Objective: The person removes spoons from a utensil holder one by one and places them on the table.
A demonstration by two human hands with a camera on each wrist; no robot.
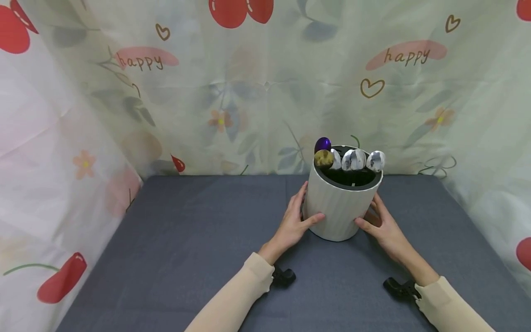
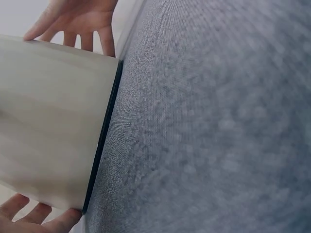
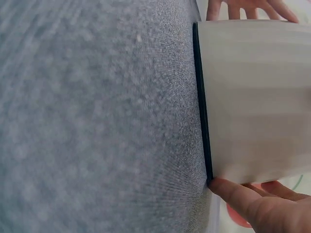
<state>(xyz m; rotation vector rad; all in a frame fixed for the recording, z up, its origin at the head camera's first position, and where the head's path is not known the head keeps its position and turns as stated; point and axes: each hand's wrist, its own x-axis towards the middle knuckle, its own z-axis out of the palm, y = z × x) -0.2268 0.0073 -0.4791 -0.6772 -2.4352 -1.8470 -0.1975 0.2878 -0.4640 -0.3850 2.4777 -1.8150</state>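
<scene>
A white, ribbed round bin [image 1: 338, 212] with a dark inside stands on the grey cloth. Along its back rim show a shiny purple rounded piece [image 1: 322, 145], a gold one [image 1: 323, 159] and several silver ones [image 1: 354, 159]; their lower parts are hidden. My left hand [image 1: 295, 223] holds the bin's left side, thumb on the front and fingers reaching round the side. On the opposite side my right hand [image 1: 386, 229] grips it the same way. Both wrist views show fingertips against the wall, with the bin's black bottom edge [image 3: 203, 107] right at the cloth.
Grey cloth [image 1: 199, 240] covers the table. Behind it and at both sides hang pale printed curtains [image 1: 265, 110] with cherries, hearts and flowers. A black wrist device [image 1: 283, 277] sits at the left cuff and another [image 1: 400, 288] at the right.
</scene>
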